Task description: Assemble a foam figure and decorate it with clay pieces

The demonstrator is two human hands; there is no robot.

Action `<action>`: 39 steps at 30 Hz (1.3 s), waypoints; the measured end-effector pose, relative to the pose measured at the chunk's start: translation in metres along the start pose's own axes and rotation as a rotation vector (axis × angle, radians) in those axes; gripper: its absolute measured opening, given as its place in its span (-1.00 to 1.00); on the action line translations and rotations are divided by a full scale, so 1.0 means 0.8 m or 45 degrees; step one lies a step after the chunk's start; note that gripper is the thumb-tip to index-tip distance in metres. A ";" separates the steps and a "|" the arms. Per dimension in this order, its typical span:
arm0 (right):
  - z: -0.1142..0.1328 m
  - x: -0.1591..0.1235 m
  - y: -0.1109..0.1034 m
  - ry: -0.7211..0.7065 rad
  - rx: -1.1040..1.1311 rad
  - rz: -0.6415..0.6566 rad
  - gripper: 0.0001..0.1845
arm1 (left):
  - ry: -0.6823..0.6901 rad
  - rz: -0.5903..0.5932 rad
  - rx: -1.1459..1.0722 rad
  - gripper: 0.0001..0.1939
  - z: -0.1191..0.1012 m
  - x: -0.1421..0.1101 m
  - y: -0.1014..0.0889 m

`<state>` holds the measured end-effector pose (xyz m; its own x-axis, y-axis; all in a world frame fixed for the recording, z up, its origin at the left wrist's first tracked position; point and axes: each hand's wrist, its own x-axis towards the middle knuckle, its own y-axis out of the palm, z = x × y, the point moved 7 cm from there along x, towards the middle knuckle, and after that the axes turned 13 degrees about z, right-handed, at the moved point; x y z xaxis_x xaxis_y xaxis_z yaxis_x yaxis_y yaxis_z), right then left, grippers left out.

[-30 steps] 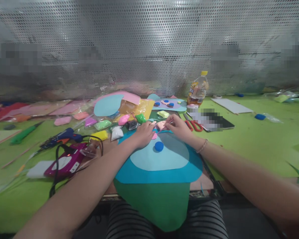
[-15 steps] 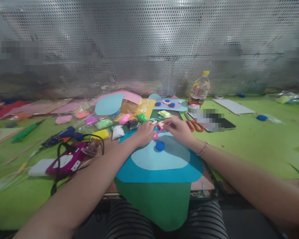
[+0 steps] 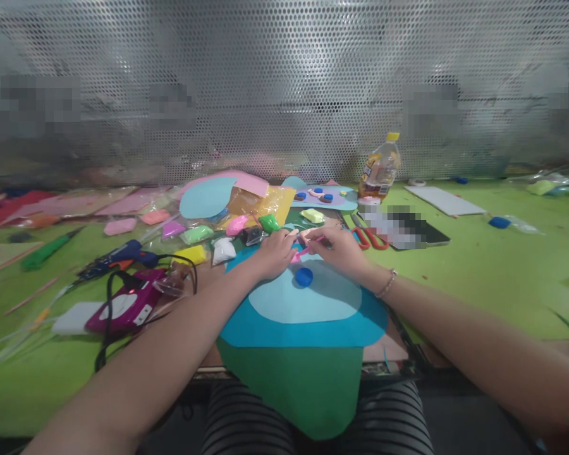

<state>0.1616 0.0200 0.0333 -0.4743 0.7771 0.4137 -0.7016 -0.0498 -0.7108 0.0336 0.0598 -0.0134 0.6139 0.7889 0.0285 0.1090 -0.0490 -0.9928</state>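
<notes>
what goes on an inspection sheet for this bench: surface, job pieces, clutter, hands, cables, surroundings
Surface: green tabletop, more crowded left of the work than right.
Job pieces: blue disc on a light-blue paper shape, over a darker blue sheet; green sheet overhangs the near edge.
Clutter: glue gun and bagged coloured lumps left; red-handled scissors and bottle right.
Hands: right hand holds a thin pink piece; left hand is beside it, any grip hidden.
Cables: black cable crosses a purple power strip, red light lit.
Surroundings: perforated metal panel behind the tabletop; pixelated patches hide parts.
</notes>
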 end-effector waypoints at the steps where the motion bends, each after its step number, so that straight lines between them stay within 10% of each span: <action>1: 0.001 0.000 0.000 -0.027 -0.019 0.004 -0.83 | -0.005 0.004 0.000 -0.48 0.000 0.000 0.000; 39: 0.013 -0.011 -0.033 -0.070 -0.232 -0.120 -0.82 | 0.053 -0.119 -0.177 -0.62 0.005 0.003 -0.009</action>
<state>0.1792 0.0078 0.0543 -0.4428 0.7371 0.5105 -0.6390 0.1399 -0.7563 0.0312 0.0642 -0.0067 0.6278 0.7678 0.1278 0.2726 -0.0631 -0.9601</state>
